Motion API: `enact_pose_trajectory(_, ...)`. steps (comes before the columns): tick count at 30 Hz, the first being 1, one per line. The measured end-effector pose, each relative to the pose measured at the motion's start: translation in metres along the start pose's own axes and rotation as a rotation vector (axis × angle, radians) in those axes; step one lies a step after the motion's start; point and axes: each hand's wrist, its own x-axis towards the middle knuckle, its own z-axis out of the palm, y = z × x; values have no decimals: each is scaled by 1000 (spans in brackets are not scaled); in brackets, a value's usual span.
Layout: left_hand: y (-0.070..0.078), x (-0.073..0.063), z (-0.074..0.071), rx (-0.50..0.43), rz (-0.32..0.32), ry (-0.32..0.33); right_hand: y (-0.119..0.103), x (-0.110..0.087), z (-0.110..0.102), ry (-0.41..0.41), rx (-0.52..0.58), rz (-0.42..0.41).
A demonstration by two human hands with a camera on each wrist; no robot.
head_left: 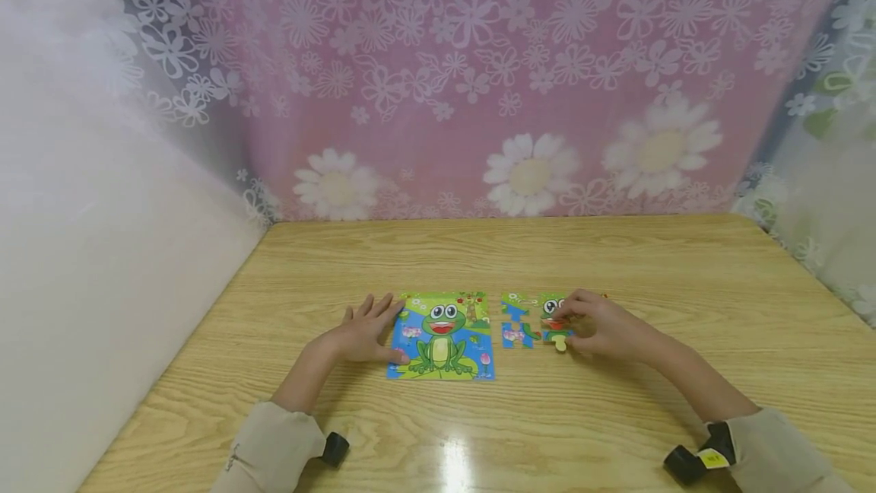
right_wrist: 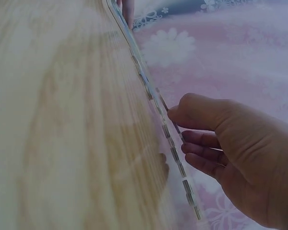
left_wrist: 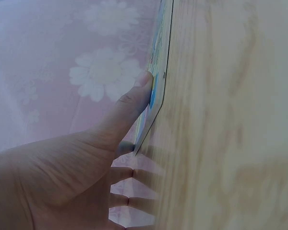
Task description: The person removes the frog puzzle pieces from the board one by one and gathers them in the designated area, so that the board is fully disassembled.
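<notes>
A square frog picture board (head_left: 441,337) lies flat in the middle of the wooden table. My left hand (head_left: 372,329) rests at its left side with fingers spread, and the thumb (left_wrist: 134,98) presses on the board's edge. Right of the board lie several jigsaw puzzle pieces (head_left: 516,335), some joined, with green, blue and frog-face parts. With thumb and fingertips, my right hand (head_left: 609,326) pinches a puzzle piece (head_left: 560,344) showing a green and yellow bit of the frog's body. In the right wrist view it is a thin slab tilted just over the row of pieces (right_wrist: 168,134).
The wood-grain table (head_left: 424,257) reaches back to a pink flowered curtain (head_left: 438,135). A white wall (head_left: 123,211) stands along the left, and pale flowered cloth (head_left: 821,173) hangs on the right. Each sleeve has a black strap device at the wrist.
</notes>
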Motion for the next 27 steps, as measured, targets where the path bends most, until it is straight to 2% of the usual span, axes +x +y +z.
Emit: enact_pose_trajectory(27,1,0,-1,-6,0,-1,12,-4,-1,-50,36,25)
